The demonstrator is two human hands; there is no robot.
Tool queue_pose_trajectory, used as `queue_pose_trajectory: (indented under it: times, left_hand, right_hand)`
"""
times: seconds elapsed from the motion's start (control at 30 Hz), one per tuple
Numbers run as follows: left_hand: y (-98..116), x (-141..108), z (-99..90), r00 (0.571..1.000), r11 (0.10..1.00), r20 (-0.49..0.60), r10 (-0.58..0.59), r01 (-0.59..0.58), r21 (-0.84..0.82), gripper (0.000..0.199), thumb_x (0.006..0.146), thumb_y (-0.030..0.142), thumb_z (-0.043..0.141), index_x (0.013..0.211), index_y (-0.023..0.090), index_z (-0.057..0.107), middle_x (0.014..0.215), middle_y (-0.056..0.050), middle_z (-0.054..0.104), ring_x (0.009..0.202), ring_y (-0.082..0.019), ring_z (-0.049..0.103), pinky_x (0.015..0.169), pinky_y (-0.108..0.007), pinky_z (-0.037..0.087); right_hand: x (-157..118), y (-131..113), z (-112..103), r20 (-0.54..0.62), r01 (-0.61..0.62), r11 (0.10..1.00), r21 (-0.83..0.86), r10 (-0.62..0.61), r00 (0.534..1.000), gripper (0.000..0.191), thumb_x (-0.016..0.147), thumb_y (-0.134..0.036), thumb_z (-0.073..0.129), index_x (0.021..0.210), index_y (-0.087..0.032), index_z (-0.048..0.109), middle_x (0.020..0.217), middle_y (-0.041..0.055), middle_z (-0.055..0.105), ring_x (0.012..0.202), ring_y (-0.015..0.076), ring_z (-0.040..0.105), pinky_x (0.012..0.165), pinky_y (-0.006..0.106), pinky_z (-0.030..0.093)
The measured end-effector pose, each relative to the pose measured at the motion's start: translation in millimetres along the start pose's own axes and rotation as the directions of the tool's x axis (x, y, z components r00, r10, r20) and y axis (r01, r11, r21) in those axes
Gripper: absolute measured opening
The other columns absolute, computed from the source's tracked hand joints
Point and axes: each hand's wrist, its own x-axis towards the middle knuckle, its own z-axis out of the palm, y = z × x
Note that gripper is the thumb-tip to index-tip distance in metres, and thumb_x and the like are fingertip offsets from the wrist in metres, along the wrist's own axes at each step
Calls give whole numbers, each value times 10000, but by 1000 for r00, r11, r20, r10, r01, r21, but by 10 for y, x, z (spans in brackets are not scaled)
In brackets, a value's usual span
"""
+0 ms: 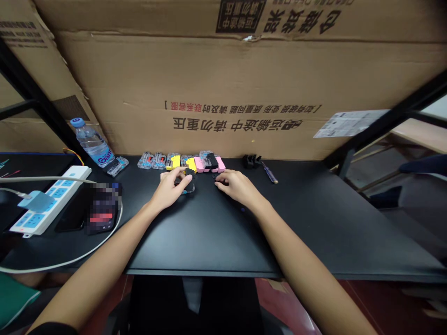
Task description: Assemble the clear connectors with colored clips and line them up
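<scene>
My left hand (174, 186) is closed around a small clear plastic case with a black part (189, 172), its lower edge at the black tabletop. The thumb lies across the case, and the fingers hide much of it. To the right, my right hand (232, 185) is low over the table with thumb and fingertips drawn together. A tiny dark piece (214, 177) shows at these fingertips, too small to name. Just behind both hands is a row of similar clear cases, some with yellow parts (175, 162), others with pink parts (220, 164), one with a black part (212, 161).
Black clips (252, 161) and a screwdriver (270, 172) lie at the back right. On the left are a water bottle (92, 142), a power strip (66, 190), phones (104, 209) and a looping white cable (87, 253). A cardboard wall (226, 70) closes off the back.
</scene>
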Motion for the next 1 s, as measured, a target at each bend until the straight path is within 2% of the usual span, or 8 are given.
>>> queue_pose_trajectory:
  times: [0.2, 0.43, 0.5, 0.57, 0.63, 0.73, 0.83, 1.0]
  left_hand:
    - [21, 5, -9, 1000, 999, 0, -3, 3, -36, 311, 1032, 449, 630, 1229, 214, 680, 885, -11, 794, 823, -199, 738, 923, -388, 553]
    - [64, -10, -36, 998, 992, -13, -59, 57, -109, 274, 1008, 465, 651, 1135, 226, 607, 858, 4, 804, 826, -192, 719, 956, -373, 528]
    - [72, -15, -38, 995, 984, -5, -101, 99, -147, 280, 1013, 480, 638, 1124, 226, 604, 866, -3, 812, 766, -184, 706, 894, -362, 535]
    - [76, -16, -37, 991, 980, -13, -130, 126, -153, 284, 1013, 489, 638, 1114, 225, 606, 879, -12, 822, 742, -185, 704, 845, -356, 537]
    - [82, -18, -31, 991, 985, -38, -130, 124, -117, 267, 1007, 478, 654, 1097, 231, 609, 869, -12, 828, 788, -205, 731, 877, -372, 538]
    - [100, -32, -6, 996, 997, -62, -71, 69, -33, 229, 1004, 441, 679, 1103, 246, 611, 859, -8, 835, 891, -240, 771, 1014, -427, 515]
    - [122, -63, 37, 999, 999, -49, -15, 17, 36, 235, 1013, 421, 689, 1157, 254, 607, 910, -13, 846, 987, -261, 776, 1108, -476, 456]
    - [144, -111, 80, 1000, 997, -12, 25, -24, 77, 216, 1050, 372, 658, 1212, 252, 580, 964, -12, 845, 1069, -258, 759, 1114, -484, 382]
  right_hand:
    - [-7, -88, 15, 40, 73, 997, 21, -74, 996, 118, 906, -162, 677, 923, -214, 782, 946, 85, 777, 849, 246, 737, 768, 336, 548]
    - [13, -197, 101, 21, 122, 985, -118, -120, 993, 233, 929, -100, 602, 1054, -169, 786, 1067, 146, 782, 930, 274, 751, 815, 360, 564]
    - [14, -230, 109, -9, 111, 994, -13, -112, 994, 230, 921, -102, 607, 1034, -173, 794, 1016, 131, 792, 879, 262, 749, 806, 370, 576]
    - [7, -295, 111, -71, 85, 971, 225, -70, 995, 167, 926, -165, 649, 983, -197, 802, 932, 90, 795, 807, 238, 738, 786, 375, 595]
    - [-6, -403, 110, -128, 47, 853, 520, 23, 992, 118, 935, -299, 721, 954, -220, 807, 895, 59, 798, 772, 225, 736, 777, 388, 620]
    - [-23, -605, 120, -105, -9, 580, 815, 162, 981, 282, 886, -503, 830, 970, -234, 812, 897, 48, 805, 782, 232, 755, 820, 443, 658]
    - [-25, -750, 162, -64, -41, 412, 910, 239, 969, 372, 800, -564, 906, 958, -244, 801, 878, 37, 801, 765, 224, 759, 849, 471, 680]
    - [-16, -771, 245, -11, -82, 298, 951, 300, 954, 449, 714, -555, 968, 940, -236, 747, 868, 27, 791, 743, 203, 763, 801, 429, 693]
